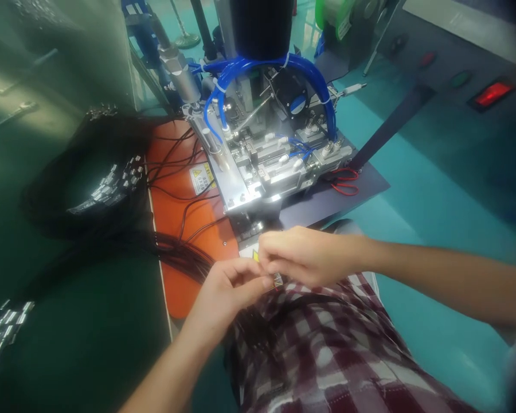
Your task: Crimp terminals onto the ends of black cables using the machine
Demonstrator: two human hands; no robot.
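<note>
My left hand (230, 292) and my right hand (307, 255) meet at the lower middle of the head view, just in front of the metal machine (279, 166). The fingers of both are pressed together in pinches, with the fingertips close to each other. Whatever lies between them is too small or hidden to make out. Dark cables (184, 252) run from the left across the orange board (202, 226) to behind my left hand. More dark strands hang below that hand, over the checked cloth on my lap.
Bundles of black cable with shiny metal ends (116, 186) lie on the dark green surface (98, 321) at left. Blue tubes (316, 80) arch over the machine. A control box (464, 63) with a lit red switch stands at upper right.
</note>
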